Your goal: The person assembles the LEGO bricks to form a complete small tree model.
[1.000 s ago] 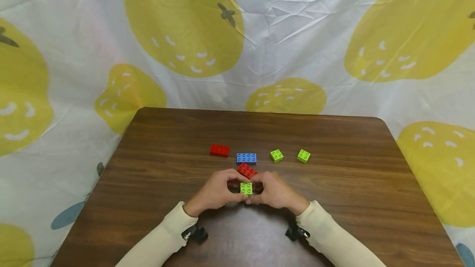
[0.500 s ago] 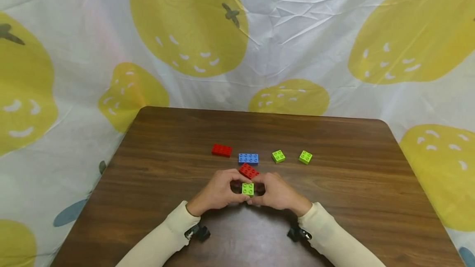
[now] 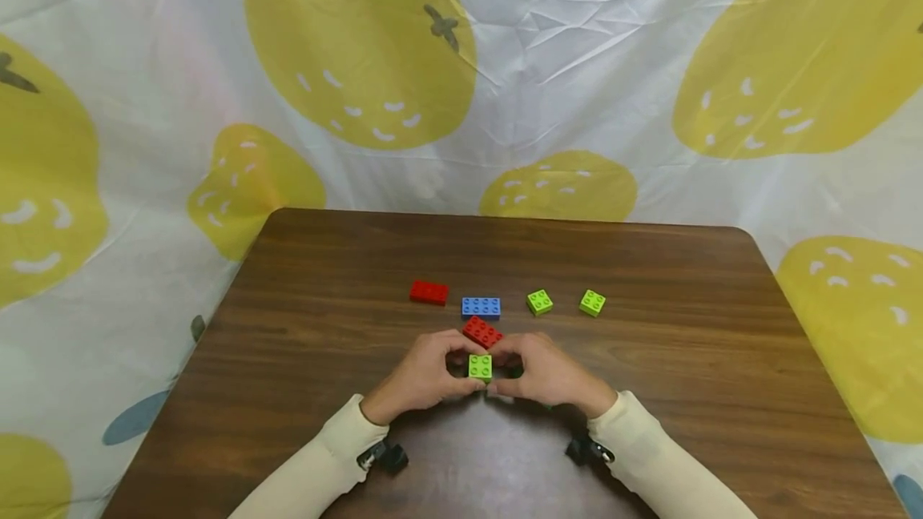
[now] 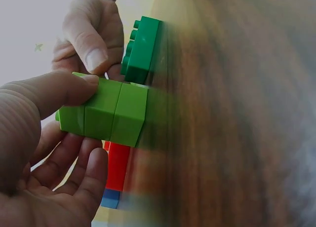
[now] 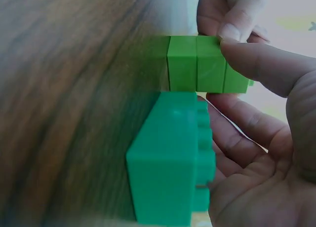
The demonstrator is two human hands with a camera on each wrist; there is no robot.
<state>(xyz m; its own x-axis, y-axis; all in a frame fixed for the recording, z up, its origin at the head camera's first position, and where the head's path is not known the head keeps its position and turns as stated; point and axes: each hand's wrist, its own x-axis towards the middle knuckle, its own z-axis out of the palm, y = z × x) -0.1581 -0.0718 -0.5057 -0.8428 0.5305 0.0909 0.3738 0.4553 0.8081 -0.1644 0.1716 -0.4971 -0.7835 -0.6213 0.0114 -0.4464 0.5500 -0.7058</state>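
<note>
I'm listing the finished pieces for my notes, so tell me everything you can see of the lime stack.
The lime stack is three same-coloured bricks joined one on another, smooth and plastic-looking, with thin seams between them and four round studs on top. It stands upright between the hands, nearer the person than the red brick. The left hand holds it; the right hand is close, but contact is unclear. Whether its base touches the table cannot be told.
</note>
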